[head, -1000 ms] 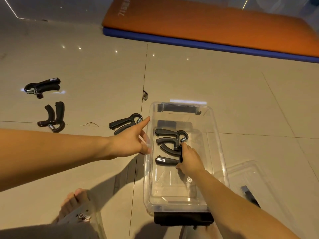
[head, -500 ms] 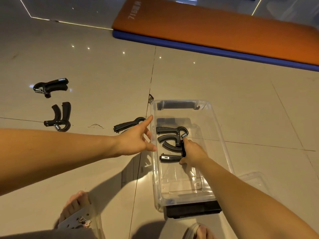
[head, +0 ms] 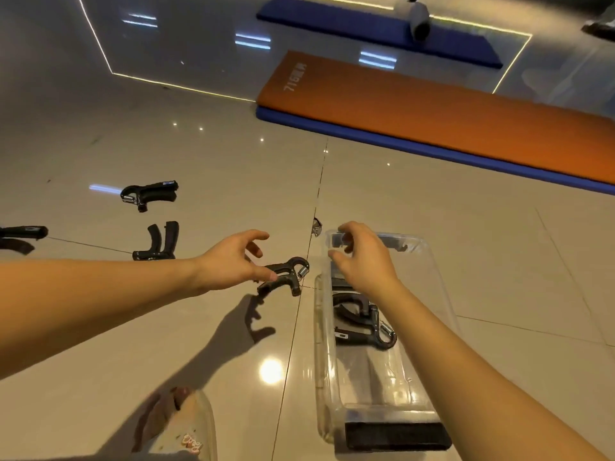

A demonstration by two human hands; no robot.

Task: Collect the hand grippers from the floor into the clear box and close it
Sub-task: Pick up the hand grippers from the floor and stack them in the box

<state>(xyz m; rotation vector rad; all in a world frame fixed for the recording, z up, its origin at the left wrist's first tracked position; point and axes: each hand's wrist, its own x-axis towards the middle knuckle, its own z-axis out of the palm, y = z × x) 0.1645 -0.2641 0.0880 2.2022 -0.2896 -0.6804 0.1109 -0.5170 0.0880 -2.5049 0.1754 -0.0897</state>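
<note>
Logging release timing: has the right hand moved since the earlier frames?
Yes. The right hand left the grippers inside the clear box and now hovers near its far end, empty.

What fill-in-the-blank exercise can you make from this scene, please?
1. The left hand reaches toward a hand gripper lying on the ____.
2. The clear box has no lid on it, so it stands ____.
3. The right hand hovers above the box and holds ____.
4. Of the two stacked mats, the upper mat is ____ in colour.

Missing words: floor; open; nothing; orange.
</note>
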